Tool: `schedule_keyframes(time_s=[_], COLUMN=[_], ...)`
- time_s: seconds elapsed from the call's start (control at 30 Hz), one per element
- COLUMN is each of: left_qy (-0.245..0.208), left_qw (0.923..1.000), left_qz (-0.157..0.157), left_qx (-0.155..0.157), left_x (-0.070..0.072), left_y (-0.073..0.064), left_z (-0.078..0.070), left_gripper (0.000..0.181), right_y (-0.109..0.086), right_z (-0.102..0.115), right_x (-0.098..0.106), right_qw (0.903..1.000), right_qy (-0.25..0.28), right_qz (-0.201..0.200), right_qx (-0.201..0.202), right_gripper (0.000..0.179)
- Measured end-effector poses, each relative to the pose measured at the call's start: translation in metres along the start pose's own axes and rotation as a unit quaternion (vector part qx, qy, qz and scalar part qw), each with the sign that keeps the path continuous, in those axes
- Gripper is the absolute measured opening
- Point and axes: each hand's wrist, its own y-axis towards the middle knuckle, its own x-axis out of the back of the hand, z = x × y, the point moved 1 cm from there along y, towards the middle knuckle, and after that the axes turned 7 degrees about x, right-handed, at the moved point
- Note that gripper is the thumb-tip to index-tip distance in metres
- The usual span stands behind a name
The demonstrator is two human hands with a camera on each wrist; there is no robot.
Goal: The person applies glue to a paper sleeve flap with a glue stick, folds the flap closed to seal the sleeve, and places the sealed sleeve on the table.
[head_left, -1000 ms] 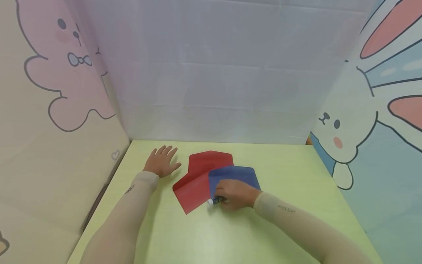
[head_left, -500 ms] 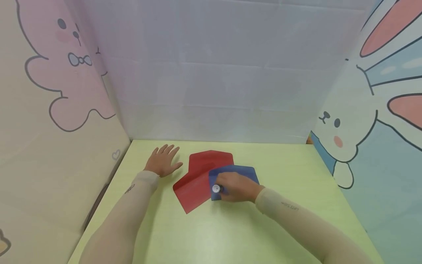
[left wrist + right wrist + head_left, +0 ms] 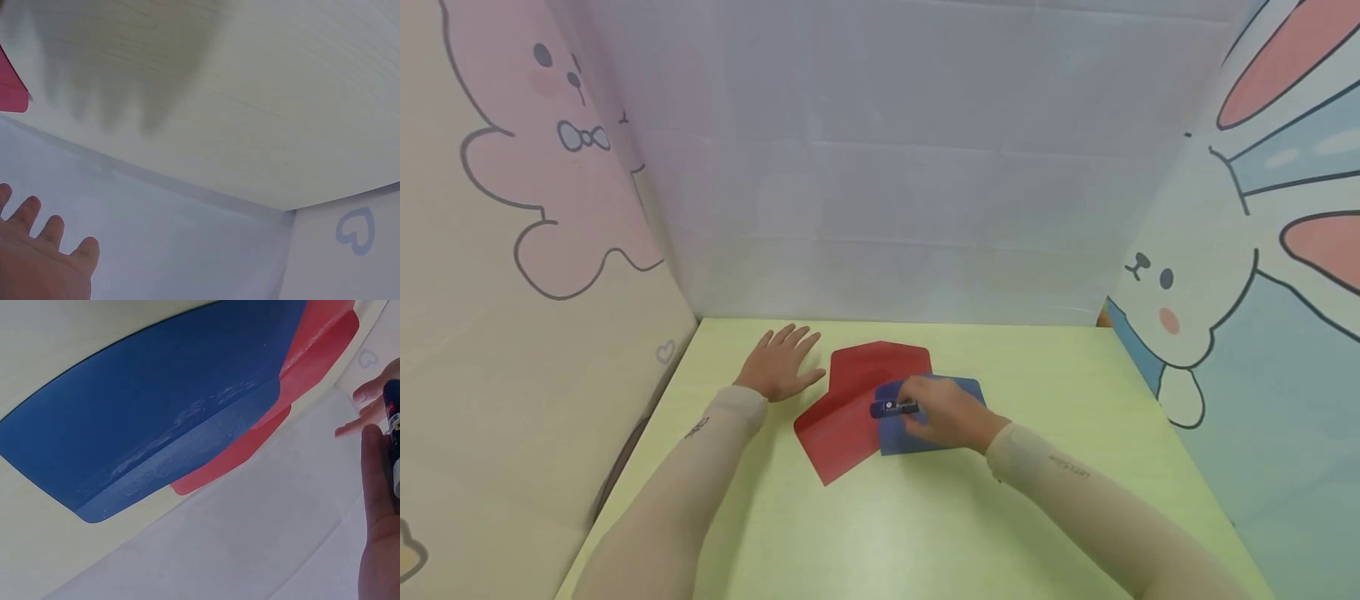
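Observation:
My right hand (image 3: 953, 410) holds a glue stick (image 3: 887, 408), a short dark blue tube with a printed label, over the blue envelope (image 3: 898, 437). In the right wrist view the glue stick (image 3: 392, 419) shows a white end, and whitish streaks run along the fold of the blue envelope (image 3: 187, 394). Under that envelope's left side lie two overlapping red envelopes, one in front (image 3: 842, 437) and one behind (image 3: 880, 358), their flaps open. My left hand (image 3: 778, 364), fingers spread, is left of the red envelopes; its shadow falls on the table in the left wrist view.
A pale yellow-green table (image 3: 850, 542) carries the envelopes. White sheeting (image 3: 887, 208) closes off the back, and printed cartoon panels stand at the left (image 3: 572, 242) and right (image 3: 1187, 292) sides.
My right hand has risen from the front edge of the blue envelope and moved farther back, turning the glue stick in its fingers. The left hand has shifted slightly right and away.

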Motion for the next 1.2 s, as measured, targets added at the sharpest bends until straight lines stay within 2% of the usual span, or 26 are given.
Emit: schedule_keyframes(time_s=[0.17,0.3,0.4,0.5,0.6,0.7,0.8,0.93,1.2], left_qy=[-0.007,-0.047,-0.107,-0.165,-0.191,-0.196,-0.196,-0.178,-0.15], left_qw=[0.9999,0.9988,0.994,0.9854,0.9804,0.9777,0.9753,0.9771,0.9781], left_qz=[0.0,0.002,0.02,0.041,0.047,0.047,0.049,0.045,0.001], left_qx=[-0.01,-0.015,-0.007,0.007,-0.014,-0.058,-0.088,-0.108,-0.144], left_x=[0.002,0.009,0.016,0.02,0.025,0.029,0.032,0.033,0.035], left_y=[0.002,0.0,-0.005,-0.009,-0.013,-0.017,-0.022,-0.027,-0.03], left_z=[-0.007,-0.019,-0.034,-0.053,-0.072,-0.089,-0.102,-0.114,-0.124], left_gripper=[0.084,0.076,0.068,0.066,0.065,0.063,0.057,0.049,0.041], right_y=[0.0,0.0,0.0,0.0,0.0,-0.001,-0.002,-0.003,-0.004], right_z=[-0.001,-0.003,-0.005,-0.007,-0.01,-0.012,-0.014,-0.016,-0.013], right_x=[0.001,0.002,0.002,0.003,0.004,0.003,0.004,0.005,0.007], right_qw=[0.9998,0.9997,0.9995,0.9991,0.9987,0.9982,0.9974,0.9966,0.995], right_qy=[-0.017,-0.017,-0.009,-0.001,0.001,0.001,0.003,0.005,0.003], right_qz=[-0.01,-0.017,-0.025,-0.029,-0.035,-0.046,-0.061,-0.073,-0.096], right_qx=[-0.007,-0.009,-0.017,-0.03,-0.038,-0.037,-0.036,-0.04,-0.026], right_gripper=[0.024,0.026,0.026,0.027,0.029,0.031,0.03,0.031,0.032])
